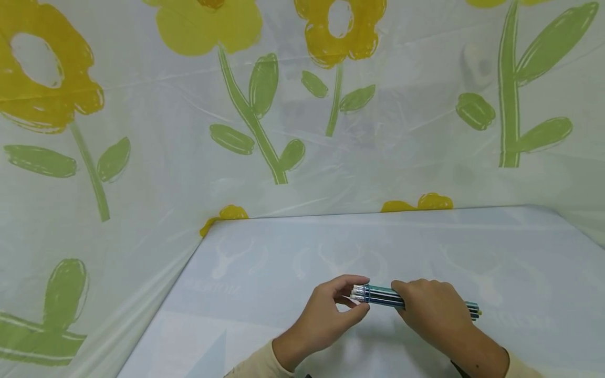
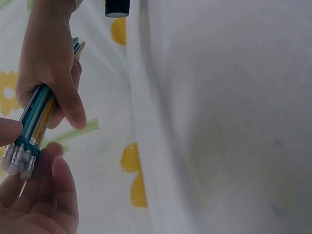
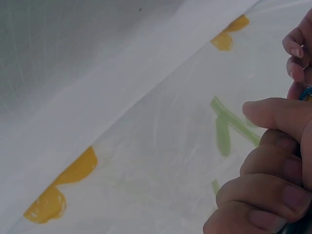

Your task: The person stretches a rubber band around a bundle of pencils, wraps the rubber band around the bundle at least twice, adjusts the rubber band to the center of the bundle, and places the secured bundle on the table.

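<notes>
Table far edge: the pale tabletop ends in a nearly straight line against a hanging flowered sheet, well beyond both hands.
Table left edge: slants down toward the near corner, well apart from the left hand; a broad stretch of pale surface lies between.
Table right side: more surface runs on past the right hand toward the sheet.
Lettering: faint, pale marks like letters on the table cover, left of the hands and again at right; too washed out to read.
Printed motifs: pale antlered heads across the cover; yellow flowers with green stems on the sheet.
Pencil bundle: over the table, right of centre in the head view, lying nearly level; teal, dark and one orange-yellow pencil, with silvery ferrules and whitish erasers.
Blue band: around the bundle, just beside the ferrules.
Right hand grip: clamped around the bundle's middle, far ends poking out beyond.
Left hand grip: thumb and fingers curled about the eraser end, at the band.
</notes>
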`<act>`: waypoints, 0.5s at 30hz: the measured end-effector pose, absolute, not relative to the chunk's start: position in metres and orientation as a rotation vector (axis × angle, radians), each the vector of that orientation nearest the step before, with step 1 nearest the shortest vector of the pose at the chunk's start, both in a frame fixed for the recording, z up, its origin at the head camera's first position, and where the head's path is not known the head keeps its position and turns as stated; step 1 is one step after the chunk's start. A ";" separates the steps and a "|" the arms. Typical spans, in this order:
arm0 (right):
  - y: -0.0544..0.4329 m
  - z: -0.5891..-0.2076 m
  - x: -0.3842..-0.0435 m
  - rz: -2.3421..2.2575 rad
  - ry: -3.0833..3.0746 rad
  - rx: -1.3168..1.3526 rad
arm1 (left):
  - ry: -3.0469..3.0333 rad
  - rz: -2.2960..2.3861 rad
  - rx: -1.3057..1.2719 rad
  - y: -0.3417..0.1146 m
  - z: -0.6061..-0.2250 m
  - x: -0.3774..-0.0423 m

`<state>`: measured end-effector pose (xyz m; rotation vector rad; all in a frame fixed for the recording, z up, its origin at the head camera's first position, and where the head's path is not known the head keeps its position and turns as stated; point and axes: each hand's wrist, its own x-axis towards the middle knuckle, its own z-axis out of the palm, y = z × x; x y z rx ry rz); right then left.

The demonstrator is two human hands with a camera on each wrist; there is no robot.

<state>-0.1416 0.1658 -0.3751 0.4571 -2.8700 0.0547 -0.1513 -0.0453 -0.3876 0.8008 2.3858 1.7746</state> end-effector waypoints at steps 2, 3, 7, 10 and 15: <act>0.166 -0.375 -0.141 0.054 -2.854 0.458 | 2.376 1.761 0.815 -0.046 -0.387 -0.151; 0.167 -0.375 -0.141 0.054 -2.849 0.457 | 2.377 1.755 0.824 -0.046 -0.387 -0.150; 0.167 -0.374 -0.140 0.066 -2.844 0.452 | 2.389 1.749 0.838 -0.045 -0.388 -0.150; 0.166 -0.373 -0.139 0.066 -2.858 0.442 | 2.408 1.747 0.850 -0.046 -0.389 -0.150; 0.165 -0.371 -0.141 0.053 -2.891 0.432 | 2.432 1.759 0.889 -0.046 -0.388 -0.149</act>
